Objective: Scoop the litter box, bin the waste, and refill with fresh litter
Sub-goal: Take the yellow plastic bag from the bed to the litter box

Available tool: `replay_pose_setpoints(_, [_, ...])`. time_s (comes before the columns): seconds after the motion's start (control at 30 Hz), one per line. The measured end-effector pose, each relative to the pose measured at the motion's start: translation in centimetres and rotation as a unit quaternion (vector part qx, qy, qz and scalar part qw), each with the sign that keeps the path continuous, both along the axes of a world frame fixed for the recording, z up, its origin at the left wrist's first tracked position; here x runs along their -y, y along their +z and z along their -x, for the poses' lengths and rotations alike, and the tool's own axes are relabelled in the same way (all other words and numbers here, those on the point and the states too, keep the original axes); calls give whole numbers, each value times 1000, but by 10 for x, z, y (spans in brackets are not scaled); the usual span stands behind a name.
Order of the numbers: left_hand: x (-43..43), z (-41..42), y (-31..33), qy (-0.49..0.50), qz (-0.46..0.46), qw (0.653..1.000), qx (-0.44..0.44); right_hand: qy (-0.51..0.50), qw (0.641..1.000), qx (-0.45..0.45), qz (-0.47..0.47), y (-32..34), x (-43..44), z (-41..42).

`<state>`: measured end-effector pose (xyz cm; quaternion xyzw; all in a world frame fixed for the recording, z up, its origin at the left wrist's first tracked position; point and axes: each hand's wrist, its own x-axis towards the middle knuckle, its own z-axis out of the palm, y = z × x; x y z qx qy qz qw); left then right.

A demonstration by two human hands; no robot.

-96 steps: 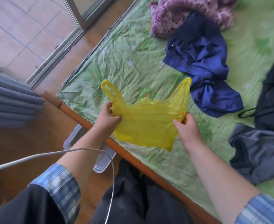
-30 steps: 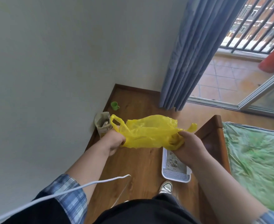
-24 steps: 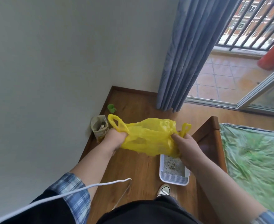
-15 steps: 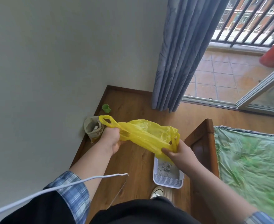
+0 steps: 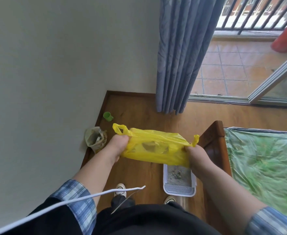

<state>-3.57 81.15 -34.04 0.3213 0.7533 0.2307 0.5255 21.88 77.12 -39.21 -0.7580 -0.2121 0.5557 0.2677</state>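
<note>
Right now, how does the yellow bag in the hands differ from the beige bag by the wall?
The yellow plastic bag is held up, stretched between the left hand and right hand; the beige bag stands on the floor against the wall. The yellow plastic bag is bright with loop handles; the beige bag is dull, its mouth gaping with something inside. Both are soft and crumpled.

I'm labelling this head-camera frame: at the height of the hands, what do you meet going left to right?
Crumpled beige sack on the floor → left hand → thin yellow plastic carrier bag → right hand → dark wooden bed frame → green patterned bed cover. White litter tray left out: it lies below the bag and right hand.
</note>
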Motion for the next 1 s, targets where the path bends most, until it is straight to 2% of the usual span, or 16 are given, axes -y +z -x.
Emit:
replay_pose_setpoints(0.13, [-28, 28, -19, -100, 54, 991, 65, -163, 975, -151, 0, 17, -13, 19])
replay_pose_setpoints(0.23, [-60, 49, -36, -167, 55, 984, 8, -233, 950, -207, -13, 14, -26, 38])
replay_pose_setpoints(0.37, [-113, 80, -47, -151, 11, 988, -35, -278, 926, -253, -19, 17, -47, 87])
replay_pose_setpoints(0.43, [-141, 97, -52, -150, 16, 989, 0, -292, 913, -285, -28, 18, -54, 113])
replay_pose_setpoints(0.57, [-193, 117, -54, -184, 63, 979, 52, -323, 899, -297, -12, 21, -62, 152])
replay_pose_setpoints(0.7, [-207, 100, -48, -201, 153, 962, 101, -365, 885, -289, -20, 18, -46, 166])
replay_pose_setpoints(0.9, [-199, 58, -62, -209, 247, 929, 177, -352, 912, -210, -5, -3, 7, 164])
replay_pose_setpoints(0.97, [-194, 48, -68, -240, 271, 909, 204, -395, 894, -213, -3, -16, 22, 165])
replay_pose_setpoints(1.0, [-190, 46, -71, -256, 273, 908, 189, -424, 876, -229, -2, -23, 28, 166])
